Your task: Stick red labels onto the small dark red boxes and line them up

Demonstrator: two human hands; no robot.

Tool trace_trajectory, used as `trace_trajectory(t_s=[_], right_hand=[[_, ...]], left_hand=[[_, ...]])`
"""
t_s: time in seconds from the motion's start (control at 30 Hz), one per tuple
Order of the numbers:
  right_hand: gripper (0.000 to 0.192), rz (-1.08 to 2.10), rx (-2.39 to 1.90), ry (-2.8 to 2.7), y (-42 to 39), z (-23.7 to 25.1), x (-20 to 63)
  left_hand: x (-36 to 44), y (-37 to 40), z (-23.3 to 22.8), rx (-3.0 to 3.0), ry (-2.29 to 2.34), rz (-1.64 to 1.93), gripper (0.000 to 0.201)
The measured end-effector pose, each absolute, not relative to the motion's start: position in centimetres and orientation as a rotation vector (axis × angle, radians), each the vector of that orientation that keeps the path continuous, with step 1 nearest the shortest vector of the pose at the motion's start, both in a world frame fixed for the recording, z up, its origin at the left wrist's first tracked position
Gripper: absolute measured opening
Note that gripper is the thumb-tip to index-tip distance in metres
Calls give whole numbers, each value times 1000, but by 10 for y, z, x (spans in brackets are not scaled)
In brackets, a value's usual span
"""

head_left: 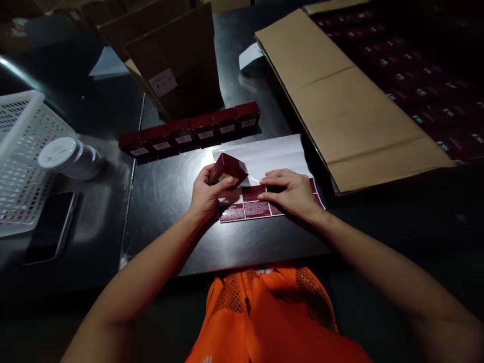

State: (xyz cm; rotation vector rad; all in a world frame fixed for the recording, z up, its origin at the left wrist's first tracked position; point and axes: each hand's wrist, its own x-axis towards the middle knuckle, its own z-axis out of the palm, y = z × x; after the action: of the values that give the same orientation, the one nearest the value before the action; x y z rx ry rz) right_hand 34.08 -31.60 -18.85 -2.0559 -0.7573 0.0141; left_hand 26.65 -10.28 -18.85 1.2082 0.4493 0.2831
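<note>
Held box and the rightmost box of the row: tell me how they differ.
The held box is in the left hand; the rightmost box rests on the metal table. The held box is tilted, while the rightmost box sits level. The held box is apart from other boxes; the rightmost box ends a row. Both are dark red.

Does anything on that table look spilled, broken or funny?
Nothing really stands out: I see no spill or break. Six dark red boxes stand in a tidy row. The small box tilts only because the left hand holds it. The label sheet looks partly bare.
</note>
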Motion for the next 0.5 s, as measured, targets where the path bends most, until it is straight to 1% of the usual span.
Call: trace_trajectory(t_s=[0.13,0.23,0.4,0.5], right_hand=[[28,48,-2002,-634,-312,-190,340],[22,27,-1933,-639,-311,-193,338],[8,-25,-1887,-844,-316,-194,340],[6,21,-1793,-1048,-326,-182,341]], left_hand=[[267,-103,-187,1205,437,291,52],[267,-103,-186,1190,454,277,53],[269,-101,-187,1200,446,280,54],[269,-102,-189,1200,433,269,56]])
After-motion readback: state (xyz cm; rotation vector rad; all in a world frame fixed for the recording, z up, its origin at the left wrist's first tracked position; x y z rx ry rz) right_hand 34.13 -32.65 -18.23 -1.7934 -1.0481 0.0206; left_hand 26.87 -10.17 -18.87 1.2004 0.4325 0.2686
